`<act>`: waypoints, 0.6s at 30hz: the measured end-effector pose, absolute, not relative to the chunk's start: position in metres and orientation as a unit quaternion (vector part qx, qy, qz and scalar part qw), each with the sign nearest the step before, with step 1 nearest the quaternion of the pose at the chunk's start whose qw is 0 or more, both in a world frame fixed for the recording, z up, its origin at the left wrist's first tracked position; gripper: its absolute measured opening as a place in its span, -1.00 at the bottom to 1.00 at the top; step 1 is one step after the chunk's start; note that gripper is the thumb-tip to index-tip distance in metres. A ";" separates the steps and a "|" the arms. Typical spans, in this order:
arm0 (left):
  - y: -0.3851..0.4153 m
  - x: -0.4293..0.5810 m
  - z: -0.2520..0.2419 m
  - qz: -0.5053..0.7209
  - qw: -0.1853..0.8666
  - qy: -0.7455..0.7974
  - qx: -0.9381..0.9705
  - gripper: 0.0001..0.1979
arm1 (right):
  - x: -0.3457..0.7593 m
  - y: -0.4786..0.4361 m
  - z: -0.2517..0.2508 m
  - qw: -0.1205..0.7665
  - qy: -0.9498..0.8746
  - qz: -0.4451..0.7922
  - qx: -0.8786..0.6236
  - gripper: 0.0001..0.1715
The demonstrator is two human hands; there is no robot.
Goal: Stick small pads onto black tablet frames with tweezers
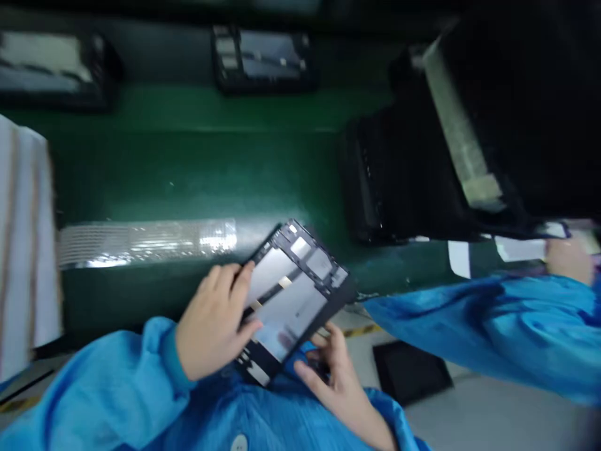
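An open-backed tablet is held tilted in front of my body at the table's near edge. Its silvery inner plates, a strip of flex cable and small boards show inside a black frame. My left hand grips its left side, with the thumb and fingers lying over the inner face. Just below the tablet's lower right edge is my right hand; its thumb stands apart from the curled fingers. Whether those fingertips touch the frame I cannot tell.
Similar tablets lie at the back of the green table. Clear ribbed tape runs along it, and white layered sheets stand left. Stacked black trays fill the right side. Another person's blue sleeve reaches in there.
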State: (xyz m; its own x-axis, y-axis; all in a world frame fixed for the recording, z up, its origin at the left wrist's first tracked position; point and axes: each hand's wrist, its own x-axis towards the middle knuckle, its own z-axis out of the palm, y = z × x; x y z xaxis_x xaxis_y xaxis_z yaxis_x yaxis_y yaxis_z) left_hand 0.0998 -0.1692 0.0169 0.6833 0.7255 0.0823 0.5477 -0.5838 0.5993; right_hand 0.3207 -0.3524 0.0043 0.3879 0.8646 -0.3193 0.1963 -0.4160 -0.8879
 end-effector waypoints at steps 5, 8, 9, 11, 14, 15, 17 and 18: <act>-0.139 0.089 0.035 0.293 0.254 0.381 0.839 -0.17 | 0.313 -0.241 0.018 0.573 -0.239 0.305 -0.722 -0.23; -0.083 0.066 0.028 0.423 0.221 0.454 0.752 -0.34 | 0.315 -0.096 0.037 0.575 -0.346 0.374 -0.641 -0.19; -0.064 0.058 0.021 0.467 0.209 0.479 0.714 -0.42 | 0.310 -0.043 0.042 0.547 -0.394 0.373 -0.638 -0.25; -0.034 0.044 0.003 0.531 0.201 0.507 0.648 -0.50 | 0.292 0.055 0.051 0.518 -0.443 0.364 -0.635 -0.39; -0.015 0.037 -0.022 0.566 0.230 0.517 0.599 -0.50 | 0.255 0.164 0.061 0.443 -0.505 0.346 -0.655 -0.55; -0.015 0.038 -0.028 0.571 0.243 0.516 0.590 -0.50 | 0.243 0.188 0.063 0.413 -0.525 0.333 -0.666 -0.57; -0.019 0.043 -0.035 0.581 0.269 0.512 0.573 -0.52 | 0.215 0.222 0.068 0.353 -0.564 0.298 -0.684 -0.54; -0.021 0.045 -0.037 0.586 0.281 0.509 0.564 -0.52 | 0.198 0.233 0.069 0.325 -0.586 0.283 -0.687 -0.52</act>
